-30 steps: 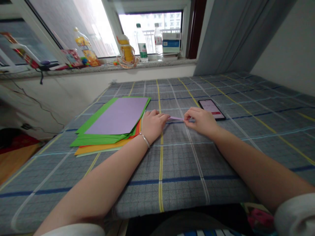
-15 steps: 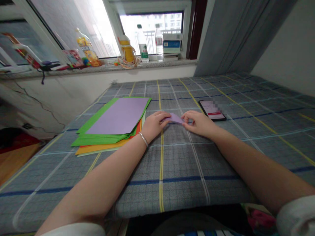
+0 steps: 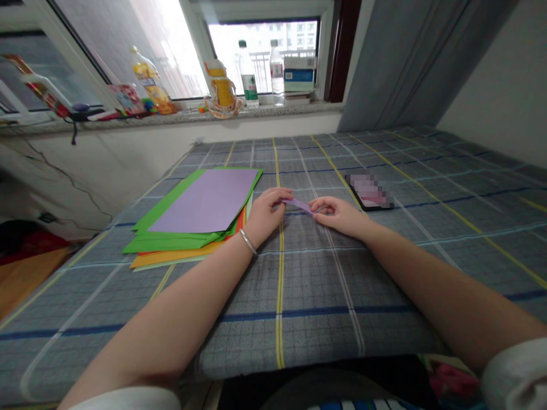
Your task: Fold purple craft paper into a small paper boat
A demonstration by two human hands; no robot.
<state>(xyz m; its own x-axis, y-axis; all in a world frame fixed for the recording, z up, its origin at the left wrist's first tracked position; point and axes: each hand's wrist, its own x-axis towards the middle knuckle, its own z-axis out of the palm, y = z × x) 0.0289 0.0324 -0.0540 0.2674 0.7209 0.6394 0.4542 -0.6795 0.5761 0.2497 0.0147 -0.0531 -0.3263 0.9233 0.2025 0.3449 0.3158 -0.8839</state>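
Between my two hands, just above or on the checked cloth, a small narrow piece of purple paper [image 3: 299, 204] is stretched. My left hand [image 3: 268, 212], with a silver bangle at the wrist, pinches its left end. At the other end the fingers of my right hand [image 3: 335, 215] are closed on the paper. Part of the piece is hidden under the fingers, so its folds cannot be made out. Left of my left hand lies a stack of coloured sheets, a purple sheet [image 3: 209, 199] on top of green sheets [image 3: 171, 245], with orange and yellow ones beneath.
A phone [image 3: 370, 192] lies beyond my right hand, its screen partly blurred out. The grey checked cloth [image 3: 316, 279] covers the surface. On the windowsill stand a yellow cup [image 3: 223, 91], clear bottles [image 3: 277, 77], a juice bottle [image 3: 151, 82] and boxes [image 3: 299, 77].
Both hands have shifted slightly left. The purple piece between them looks narrower, turned more edge-on or folded flatter. The stack and phone stay where they were.
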